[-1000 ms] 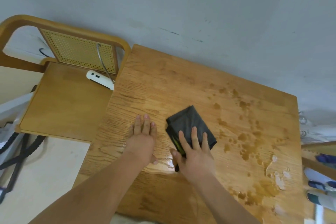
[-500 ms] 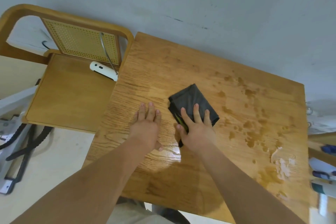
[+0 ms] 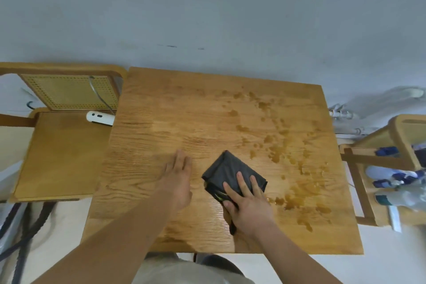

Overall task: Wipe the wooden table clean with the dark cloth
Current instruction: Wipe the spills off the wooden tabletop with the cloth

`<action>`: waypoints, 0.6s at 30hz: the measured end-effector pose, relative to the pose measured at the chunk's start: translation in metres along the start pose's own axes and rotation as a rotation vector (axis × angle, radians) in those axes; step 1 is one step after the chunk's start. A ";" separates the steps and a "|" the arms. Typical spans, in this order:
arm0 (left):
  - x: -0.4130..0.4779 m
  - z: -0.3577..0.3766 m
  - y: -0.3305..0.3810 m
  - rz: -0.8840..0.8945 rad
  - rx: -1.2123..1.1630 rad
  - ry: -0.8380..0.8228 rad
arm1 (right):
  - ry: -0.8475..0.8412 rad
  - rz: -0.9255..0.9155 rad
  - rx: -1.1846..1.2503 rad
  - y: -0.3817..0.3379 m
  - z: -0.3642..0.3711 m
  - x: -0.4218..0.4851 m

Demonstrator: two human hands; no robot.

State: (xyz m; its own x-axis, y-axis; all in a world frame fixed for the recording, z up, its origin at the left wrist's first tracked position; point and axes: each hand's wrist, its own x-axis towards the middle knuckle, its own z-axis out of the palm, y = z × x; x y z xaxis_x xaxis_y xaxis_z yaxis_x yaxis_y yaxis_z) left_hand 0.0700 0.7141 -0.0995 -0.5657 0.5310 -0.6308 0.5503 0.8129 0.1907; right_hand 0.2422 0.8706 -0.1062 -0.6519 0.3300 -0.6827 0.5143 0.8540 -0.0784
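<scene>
Dark cloth [image 3: 230, 170] folded, soft, light; laid at table [image 3: 184, 108] front-middle, pressed under right hand [image 3: 249, 203], fingers straight, thumb perhaps hooked on edge. Left hand [image 3: 178, 180] spread flat on table's left half, nothing held. Cloth judged best steered by palm pressure from above.

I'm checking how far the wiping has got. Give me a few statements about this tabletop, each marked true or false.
1. The right hand presses on the folded dark cloth with straight fingers. True.
2. The left hand also holds the cloth. False: it lies flat on the bare wooden table, to the left of the cloth and apart from it.
3. Brown spill spots lie on the table to the right of the cloth. True.
4. The white power strip lies on the table. False: it lies on the seat of the chair to the left of the table.
</scene>
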 end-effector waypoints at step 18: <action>0.025 -0.022 -0.031 0.077 0.145 0.040 | 0.026 0.106 0.040 -0.066 -0.017 0.035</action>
State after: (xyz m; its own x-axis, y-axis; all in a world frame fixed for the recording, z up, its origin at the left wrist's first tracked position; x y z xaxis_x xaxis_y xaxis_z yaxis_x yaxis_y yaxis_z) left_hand 0.0246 0.7074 -0.1049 -0.5404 0.6020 -0.5878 0.6742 0.7278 0.1256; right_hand 0.1763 0.8326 -0.1128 -0.6067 0.4283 -0.6696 0.6027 0.7971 -0.0363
